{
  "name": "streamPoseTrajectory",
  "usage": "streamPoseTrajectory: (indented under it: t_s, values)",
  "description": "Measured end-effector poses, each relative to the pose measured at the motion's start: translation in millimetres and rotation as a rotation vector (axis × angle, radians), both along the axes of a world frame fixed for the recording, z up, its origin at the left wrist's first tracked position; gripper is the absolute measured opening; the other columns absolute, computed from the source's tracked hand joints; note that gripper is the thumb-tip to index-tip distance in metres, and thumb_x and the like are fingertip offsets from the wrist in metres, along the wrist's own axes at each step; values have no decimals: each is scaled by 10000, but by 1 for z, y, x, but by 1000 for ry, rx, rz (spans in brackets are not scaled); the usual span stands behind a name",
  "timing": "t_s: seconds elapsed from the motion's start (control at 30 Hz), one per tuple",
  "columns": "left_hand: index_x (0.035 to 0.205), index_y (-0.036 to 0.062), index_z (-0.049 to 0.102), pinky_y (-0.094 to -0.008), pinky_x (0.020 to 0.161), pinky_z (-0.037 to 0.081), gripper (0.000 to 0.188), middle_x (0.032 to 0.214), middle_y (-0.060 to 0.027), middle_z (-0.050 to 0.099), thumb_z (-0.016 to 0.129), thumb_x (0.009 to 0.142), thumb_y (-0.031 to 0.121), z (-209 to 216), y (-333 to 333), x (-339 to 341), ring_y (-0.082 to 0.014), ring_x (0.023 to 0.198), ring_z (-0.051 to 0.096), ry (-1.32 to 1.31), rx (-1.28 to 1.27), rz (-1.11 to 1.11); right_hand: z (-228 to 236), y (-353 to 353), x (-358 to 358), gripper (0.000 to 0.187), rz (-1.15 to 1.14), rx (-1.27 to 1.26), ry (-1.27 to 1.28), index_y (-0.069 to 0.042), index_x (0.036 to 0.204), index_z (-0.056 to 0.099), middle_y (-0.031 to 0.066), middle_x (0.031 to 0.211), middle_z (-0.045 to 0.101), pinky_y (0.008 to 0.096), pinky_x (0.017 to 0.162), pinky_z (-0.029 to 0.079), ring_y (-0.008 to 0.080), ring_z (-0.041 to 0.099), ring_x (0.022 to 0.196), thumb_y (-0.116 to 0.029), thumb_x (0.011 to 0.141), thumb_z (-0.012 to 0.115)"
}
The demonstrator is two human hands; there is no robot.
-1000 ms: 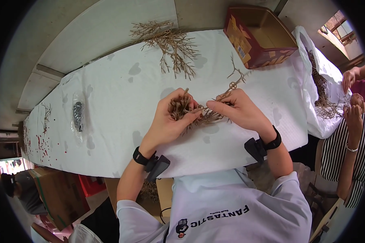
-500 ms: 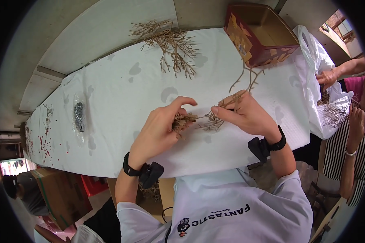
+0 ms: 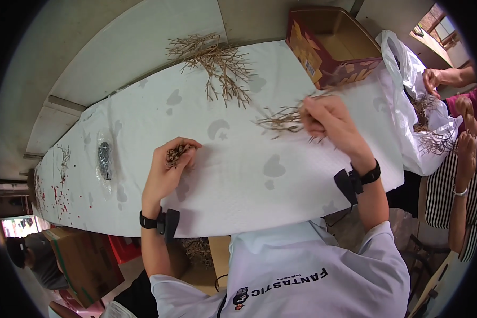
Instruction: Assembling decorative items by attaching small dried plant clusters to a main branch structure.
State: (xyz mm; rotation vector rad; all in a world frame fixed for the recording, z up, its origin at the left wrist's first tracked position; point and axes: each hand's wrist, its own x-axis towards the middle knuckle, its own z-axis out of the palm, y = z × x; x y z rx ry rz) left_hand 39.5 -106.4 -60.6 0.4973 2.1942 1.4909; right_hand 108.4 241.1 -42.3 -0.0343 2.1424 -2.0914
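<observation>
Over the white table, my left hand (image 3: 160,177) is closed round a small bunch of brown twig pieces (image 3: 176,153), whose knobbly cut ends show above the fingers. My right hand (image 3: 331,123), somewhat blurred, is at the right, apart from the left one. Its fingers grip a dry branching twig (image 3: 280,121), which spreads out to the left above the tabletop. Further back lies a loose heap of dry branches (image 3: 222,66), touched by neither hand.
A red and gold box (image 3: 315,55) stands at the back right. Beside it, a white plastic bag (image 3: 395,100) holds more twigs, near other people's hands (image 3: 434,80). A plastic-wrapped dark item (image 3: 105,159) and scattered red bits (image 3: 58,199) lie at left. Below is a cardboard box (image 3: 85,265).
My hands have moved apart: the left went down and left with its bunch, the right went up and slightly right with the twig. One nearby person's hand has lifted off the plastic bag.
</observation>
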Motion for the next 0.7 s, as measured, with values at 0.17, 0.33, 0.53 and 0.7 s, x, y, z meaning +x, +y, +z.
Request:
streamPoseTrajectory:
  t_s: [0.17, 0.33, 0.53, 0.7]
  values:
    - [883, -23, 623, -225, 652, 440, 98, 702, 9, 535, 662, 927, 56, -7, 13, -5, -74, 671, 498, 81, 291, 54, -11, -22, 1, 348, 126, -365, -182, 17, 846, 579, -7, 626, 403, 238, 476, 275, 78, 354, 532, -255, 1042, 489]
    - [810, -12, 609, -228, 643, 445, 151, 734, -1, 569, 686, 912, 66, -2, 31, -19, -68, 674, 506, 152, 382, -69, -20, -27, 0, 357, 207, -506, -334, 32, 880, 583, 3, 663, 414, 237, 489, 303, 81, 381, 560, -271, 1044, 490]
    - [744, -3, 605, -222, 591, 425, 195, 918, -24, 636, 754, 854, 58, -11, 67, -10, -52, 664, 518, -163, 412, -22, -37, -42, 0, 308, 87, -341, -174, 41, 886, 639, 9, 666, 488, 230, 587, 389, 85, 446, 619, -211, 1027, 533]
    - [694, 7, 570, -226, 567, 419, 252, 1003, -38, 651, 798, 794, 42, -17, 65, -3, -50, 661, 531, 191, 318, -107, -39, -43, -1, 271, 5, -146, 81, 46, 909, 672, 28, 780, 609, 224, 646, 417, 80, 484, 642, -181, 1013, 567]
